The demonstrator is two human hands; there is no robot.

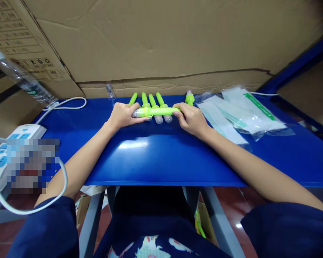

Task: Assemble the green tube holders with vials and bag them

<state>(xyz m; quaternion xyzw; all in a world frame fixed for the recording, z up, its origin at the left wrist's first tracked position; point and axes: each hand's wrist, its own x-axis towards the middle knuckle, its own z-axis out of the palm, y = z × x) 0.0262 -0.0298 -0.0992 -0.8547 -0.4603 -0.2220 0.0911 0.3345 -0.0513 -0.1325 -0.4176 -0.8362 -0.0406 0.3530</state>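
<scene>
Both hands meet over the far middle of a glossy blue table (pixel 156 154), holding one green tube (pixel 158 111) level between them, just above the tabletop. The tube is smooth, bright lime plastic, slender and round, with a clear, colourless end section on the left. The left hand (pixel 123 115) curls its fingers around that clear end, and the right hand (pixel 192 120) pinches the green end between thumb and fingertips. Just behind the tube, four matching green pieces (pixel 154 103) lie side by side with their clear tips pointing towards the person. A shorter green piece (pixel 190 98) stands near the right hand, and a small clear cap (pixel 111 92) stands near the left. To the right lies a loose heap of flat, translucent plastic pouches (pixel 239 114). One has a green band with white print that is too small to read. On the left sit a white power strip (pixel 18 134) with pale blue sockets, a white cable (pixel 67 104) and a crinkled clear bottle (pixel 21 79) leaning with a green label. Creased brown cardboard (pixel 164 39) forms the backdrop. Its left panel carries black printed lines and handling symbols, none legible.
</scene>
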